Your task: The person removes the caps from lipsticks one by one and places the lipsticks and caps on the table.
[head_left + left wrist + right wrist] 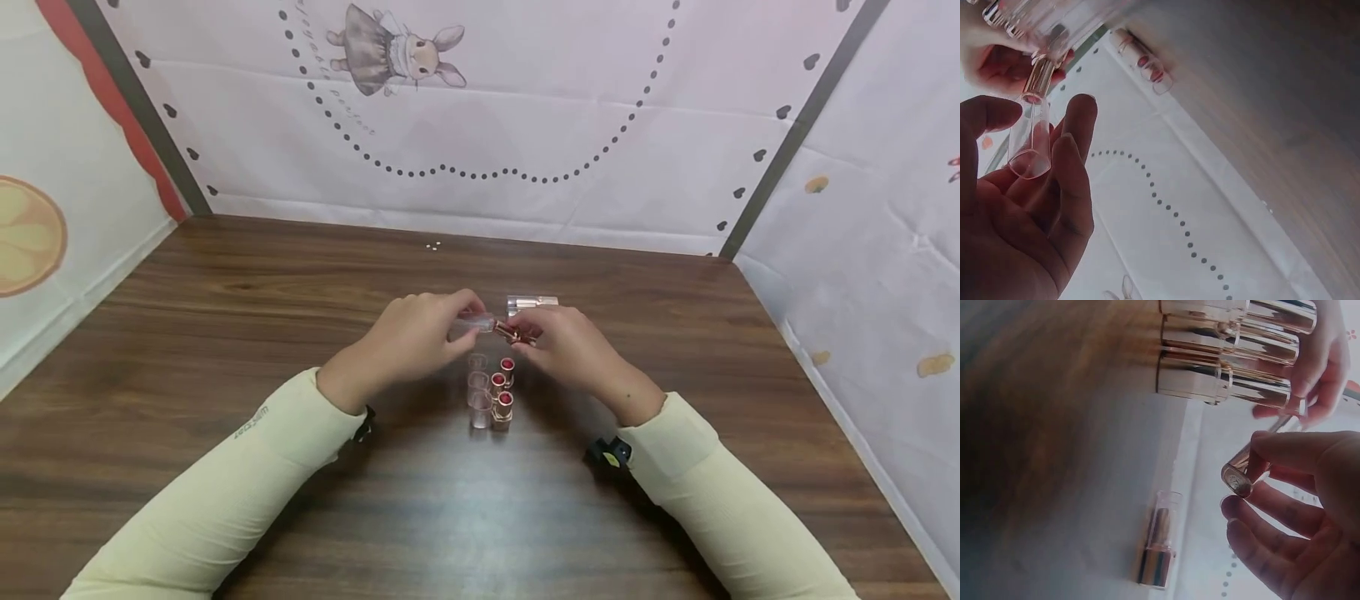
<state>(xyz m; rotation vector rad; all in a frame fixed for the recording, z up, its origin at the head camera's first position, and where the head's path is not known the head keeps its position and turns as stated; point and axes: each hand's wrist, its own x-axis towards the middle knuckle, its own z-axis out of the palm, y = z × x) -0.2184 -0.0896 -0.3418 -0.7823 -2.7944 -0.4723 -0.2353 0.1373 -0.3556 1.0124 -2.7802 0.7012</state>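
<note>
In the head view my left hand pinches a clear lipstick cap between thumb and fingers. My right hand grips the rose-gold base of a lipstick, held nearly level. The left wrist view shows the lipstick's gold tube at the mouth of the cap, the two in line; how deep it sits is hard to tell. Below the hands, three uncapped lipsticks with red tips stand upright in a row. Beside them on the left stand several clear caps.
Beyond the right hand a capped lipstick lies on its side. Small white bits are on the brown wooden table near its back edge. Printed white cloth surrounds the table at the back and sides.
</note>
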